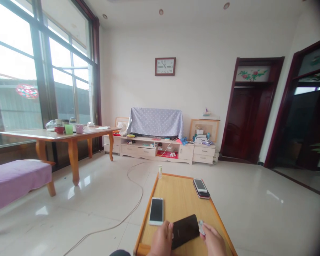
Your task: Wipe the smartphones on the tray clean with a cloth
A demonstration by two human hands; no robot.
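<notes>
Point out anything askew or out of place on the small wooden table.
Two phones lie stacked at the table's right edge, skewed, the lower one slightly overhanging. The white phone lies straight. Left hand holds a dark phone; right hand pinches something small and white.

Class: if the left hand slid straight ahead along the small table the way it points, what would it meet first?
Probably the white phone, lying just beyond the left hand; depth is hard to judge.
</notes>
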